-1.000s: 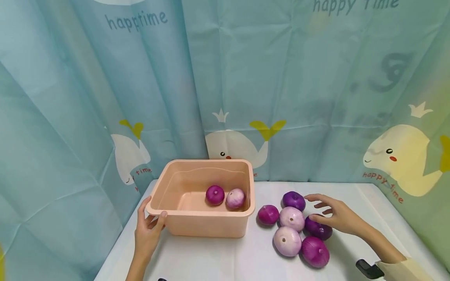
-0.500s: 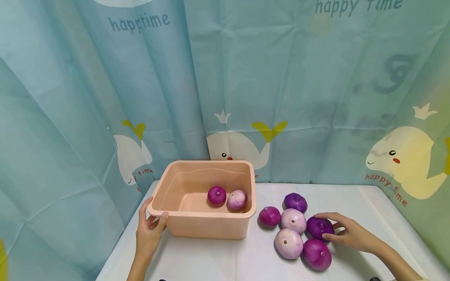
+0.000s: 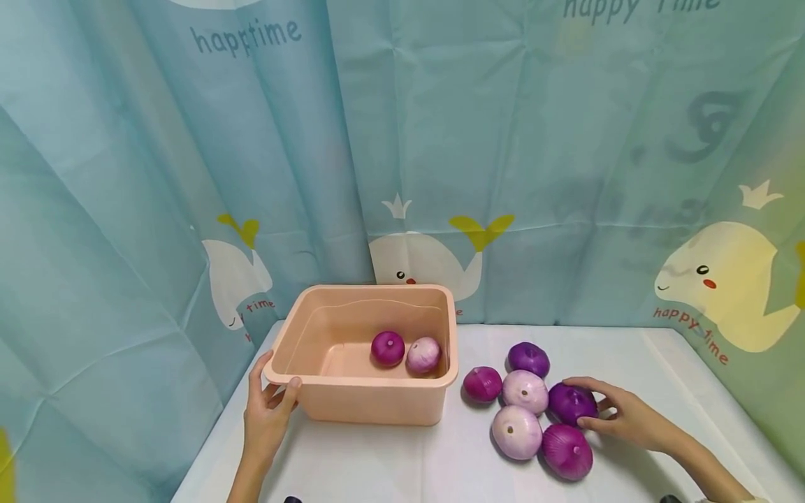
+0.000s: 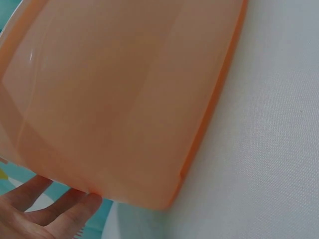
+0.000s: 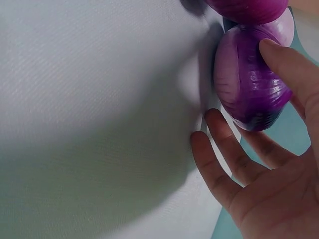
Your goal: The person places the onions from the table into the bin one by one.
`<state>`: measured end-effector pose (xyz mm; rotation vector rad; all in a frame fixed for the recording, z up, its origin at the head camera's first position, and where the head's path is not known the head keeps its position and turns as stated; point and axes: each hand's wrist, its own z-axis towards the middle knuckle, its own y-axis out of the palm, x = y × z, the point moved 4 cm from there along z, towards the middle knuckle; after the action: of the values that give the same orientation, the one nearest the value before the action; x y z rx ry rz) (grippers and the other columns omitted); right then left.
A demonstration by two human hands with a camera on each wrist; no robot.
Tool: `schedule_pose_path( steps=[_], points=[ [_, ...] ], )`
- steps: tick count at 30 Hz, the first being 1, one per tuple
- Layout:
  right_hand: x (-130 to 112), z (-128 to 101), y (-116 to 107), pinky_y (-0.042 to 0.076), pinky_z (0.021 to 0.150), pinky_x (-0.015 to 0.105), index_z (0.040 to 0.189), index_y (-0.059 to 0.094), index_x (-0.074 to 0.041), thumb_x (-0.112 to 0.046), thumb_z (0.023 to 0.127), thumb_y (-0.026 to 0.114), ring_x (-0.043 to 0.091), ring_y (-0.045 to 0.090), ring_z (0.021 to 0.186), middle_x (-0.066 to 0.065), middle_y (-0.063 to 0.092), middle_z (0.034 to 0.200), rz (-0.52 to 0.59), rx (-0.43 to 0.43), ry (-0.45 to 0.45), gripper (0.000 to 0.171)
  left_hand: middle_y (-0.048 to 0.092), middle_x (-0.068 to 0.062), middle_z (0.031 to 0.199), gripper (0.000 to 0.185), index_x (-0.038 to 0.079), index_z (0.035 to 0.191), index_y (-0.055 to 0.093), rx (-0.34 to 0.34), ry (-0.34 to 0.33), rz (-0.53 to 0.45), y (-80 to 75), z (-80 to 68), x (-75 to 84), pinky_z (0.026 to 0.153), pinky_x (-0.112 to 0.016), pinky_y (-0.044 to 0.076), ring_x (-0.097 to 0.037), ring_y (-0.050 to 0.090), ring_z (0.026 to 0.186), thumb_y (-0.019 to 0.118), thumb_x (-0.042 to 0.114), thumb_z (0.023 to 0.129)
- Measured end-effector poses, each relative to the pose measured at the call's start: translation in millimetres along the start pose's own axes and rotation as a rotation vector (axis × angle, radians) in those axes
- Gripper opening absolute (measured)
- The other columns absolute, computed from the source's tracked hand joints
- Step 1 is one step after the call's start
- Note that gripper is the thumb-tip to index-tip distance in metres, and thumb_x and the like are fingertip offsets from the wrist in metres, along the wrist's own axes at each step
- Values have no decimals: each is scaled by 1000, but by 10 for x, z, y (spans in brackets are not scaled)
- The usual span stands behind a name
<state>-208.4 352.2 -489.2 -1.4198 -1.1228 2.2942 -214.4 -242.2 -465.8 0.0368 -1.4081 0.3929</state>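
Observation:
My right hand (image 3: 613,416) grips a dark purple onion (image 3: 569,403) on the white table, index finger over its top and thumb on its near side. In the right wrist view the thumb lies on that onion (image 5: 246,84) and the other fingers (image 5: 224,149) spread beside it. My left hand (image 3: 269,409) holds the front left corner of a peach plastic bin (image 3: 352,381), thumb on the rim. The left wrist view shows the bin wall (image 4: 124,89) and my fingers (image 4: 45,209) under it. Two onions, one magenta (image 3: 387,348) and one pale (image 3: 423,354), lie inside the bin.
Around the held onion lie several more: a magenta onion (image 3: 482,383), a dark onion (image 3: 528,359), two pale onions (image 3: 525,391) (image 3: 516,432) and a purple onion (image 3: 567,452). A blue whale-print curtain (image 3: 440,175) closes the back and sides.
My right hand came down from hovering over the onions and closed on the dark purple one. The left hand and the bin have stayed put.

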Motion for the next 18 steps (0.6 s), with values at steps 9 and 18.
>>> schedule_pose_path(
  steps=[9,18],
  points=[
    [34,6,-1,55,67,26,141,56,-13,-11,89,81,5,67,84,27,62,122,4,-2,5,58,55,-24,141,73,32,162,25,7,13,5,-12,-21,-3,77,-23,58,3,65,96,67,21,102],
    [-19,168,-109,56,65,27,135,60,-9,-10,84,85,5,66,78,23,63,121,-22,-15,-40,56,56,-24,142,74,34,161,25,5,9,16,-9,-10,8,78,-22,57,4,65,96,68,24,101]
  ],
)
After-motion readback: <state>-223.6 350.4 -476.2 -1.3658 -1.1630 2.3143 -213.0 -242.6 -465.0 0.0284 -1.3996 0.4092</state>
